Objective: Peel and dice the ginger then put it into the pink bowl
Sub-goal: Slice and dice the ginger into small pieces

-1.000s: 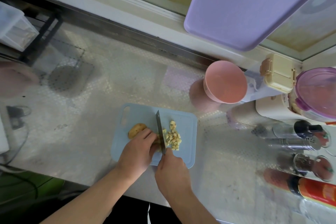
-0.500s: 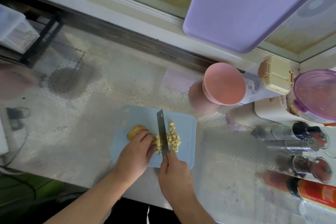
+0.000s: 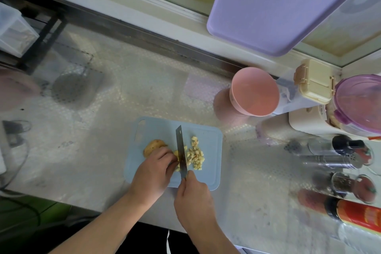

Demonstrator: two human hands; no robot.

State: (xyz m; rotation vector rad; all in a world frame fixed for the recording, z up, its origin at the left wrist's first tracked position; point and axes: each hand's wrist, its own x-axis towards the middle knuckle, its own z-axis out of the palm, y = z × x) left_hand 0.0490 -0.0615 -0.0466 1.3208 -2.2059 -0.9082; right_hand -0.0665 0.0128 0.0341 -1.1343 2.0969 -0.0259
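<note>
One blue board (image 3: 208, 136), one knife (image 3: 181, 150) gripped by the right hand (image 3: 192, 196). Left hand (image 3: 153, 168) fingers curl on ginger (image 3: 153, 146) (many small cubes (image 3: 195, 155) beside). One pink bowl (image 3: 254, 90).

1. The right hand (image 3: 193, 196) wraps the knife (image 3: 181, 150) handle, hiding it completely; only the blade shows.
2. The left hand (image 3: 153, 168) covers the near part of the ginger (image 3: 153, 146) and the piece under the blade, so the grip cannot be told.
3. Both forearms run off the frame at 6 o'clock.
4. The purple board (image 3: 278, 6) is cut off at 1 o'clock.
5. The purple-lidded container (image 3: 360, 103) and red bottle (image 3: 360, 215) are cut off at 3 and 4 o'clock.
6. The bottle's label is too blurred to read.
</note>
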